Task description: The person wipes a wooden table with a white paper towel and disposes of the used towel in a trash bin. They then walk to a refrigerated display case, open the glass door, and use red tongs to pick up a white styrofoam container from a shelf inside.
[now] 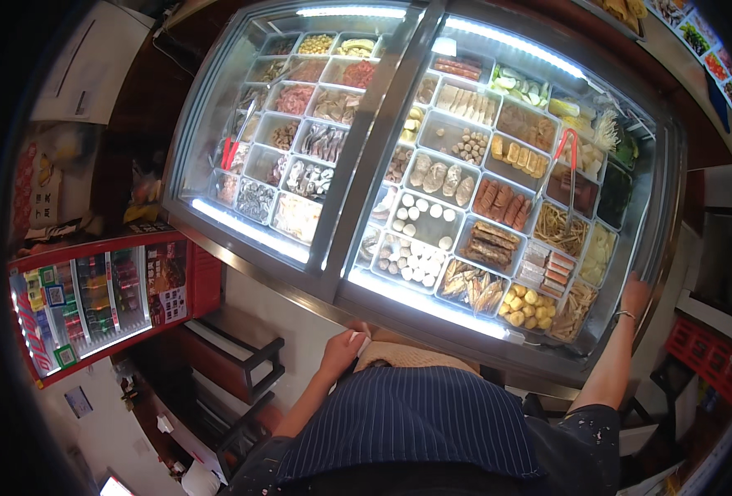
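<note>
In front of me is a lit display refrigerator with glass doors, filled with clear food trays. My right hand is at the right edge of its door frame, blurred, and its finger positions are hard to make out. Low at the front edge, my left hand has its fingers curled around something small and white, perhaps paper or cloth. Beside it, a tan textured cloth shows above my striped apron. Red-handled tongs rest in a tray of thin brown strips.
More red-handled tongs lie among the left trays. A thick metal door frame divides the refrigerator. To the left stands a red drinks cooler, with a dark chair below it. A red plastic crate is at far right.
</note>
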### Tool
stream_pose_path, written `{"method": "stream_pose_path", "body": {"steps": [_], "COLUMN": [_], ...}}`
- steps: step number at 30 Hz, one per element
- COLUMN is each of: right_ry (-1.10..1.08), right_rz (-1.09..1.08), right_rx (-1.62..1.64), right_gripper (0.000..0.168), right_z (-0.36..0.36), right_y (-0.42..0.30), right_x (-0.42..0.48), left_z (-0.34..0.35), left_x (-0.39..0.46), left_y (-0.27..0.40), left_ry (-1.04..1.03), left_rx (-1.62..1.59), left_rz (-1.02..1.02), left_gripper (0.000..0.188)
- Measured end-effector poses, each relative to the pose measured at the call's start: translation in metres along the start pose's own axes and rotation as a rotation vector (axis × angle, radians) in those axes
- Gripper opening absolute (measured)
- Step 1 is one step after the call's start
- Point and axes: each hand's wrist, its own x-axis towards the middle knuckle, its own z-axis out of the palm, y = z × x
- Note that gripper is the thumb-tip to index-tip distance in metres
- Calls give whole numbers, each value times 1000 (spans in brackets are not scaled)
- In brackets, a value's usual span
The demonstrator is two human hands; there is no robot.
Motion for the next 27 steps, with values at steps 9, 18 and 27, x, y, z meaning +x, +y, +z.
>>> {"method": "stream_pose_path", "body": {"steps": [9,18,27], "right_ry": [-7,-167,-449], "right_rz": [-375,-992,-1180], "right_rx": [271,14,610], "right_gripper": [40,19,18], "right_z": [3,-2,28], "right_y": [-178,-363,-437], "right_x": [-149,-267,-318], "left_z": [-42,-85,-93], "left_x": [36,87,160], "left_y": [102,127,143], "left_ry": [26,195,468], "left_rx": [9,35,44], "left_rz": [303,374,661], "left_gripper": [30,29,28]}}
